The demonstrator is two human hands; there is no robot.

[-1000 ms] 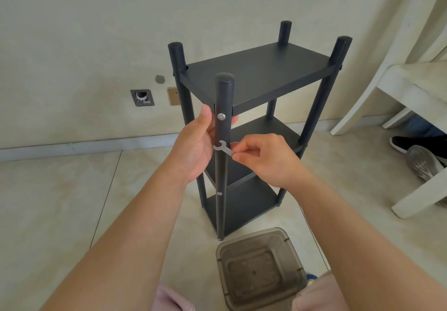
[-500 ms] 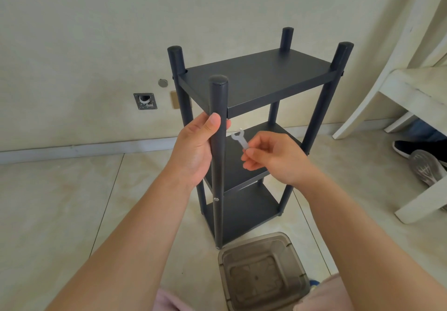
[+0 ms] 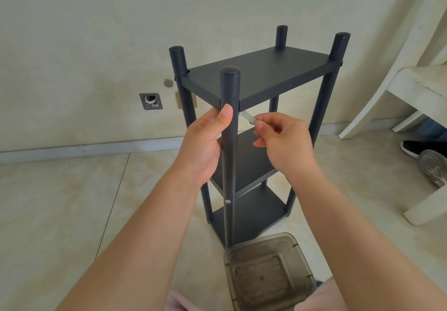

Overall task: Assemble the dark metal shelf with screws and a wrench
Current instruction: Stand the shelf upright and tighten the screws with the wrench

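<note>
Bin (image 3: 268,277): translucent, bottom centre of frame, nothing visible inside.
Shelf (image 3: 261,71): upright on floor, frame centre.
Left hand (image 3: 203,146): grip clamped round front post.
Right hand (image 3: 283,141): pinches wrench (image 3: 248,117).
Change: wrench now up against post under top tier; earlier clear of it.

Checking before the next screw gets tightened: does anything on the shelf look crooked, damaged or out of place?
Nothing stands out. The shelf stands upright on the floor with its three boards seated between the posts. The left hand grips the front post and the right hand pinches the wrench under the top board.
</note>
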